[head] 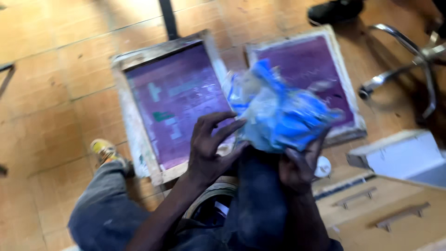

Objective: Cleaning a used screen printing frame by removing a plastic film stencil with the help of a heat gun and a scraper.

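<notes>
Blue rag (pixel 278 111) gripped by both hands, left (pixel 211 148), right (pixel 299 165); screen frames (pixel 172 102) on floor at 12 o'clock.

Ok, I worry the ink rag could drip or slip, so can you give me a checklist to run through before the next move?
1. Crumpled blue-stained cloth wad held by both hands: ok, left hand at its side, right hand beneath.
2. Grip firm: cannot tell, the picture is blurred.
3. Two wooden-framed purple screens lie flat on the tiled floor: ok.
4. Wad drips: cannot tell.
5. Floor beside the screens free of obstacles: not ok, a chrome chair base stands at right.
</notes>
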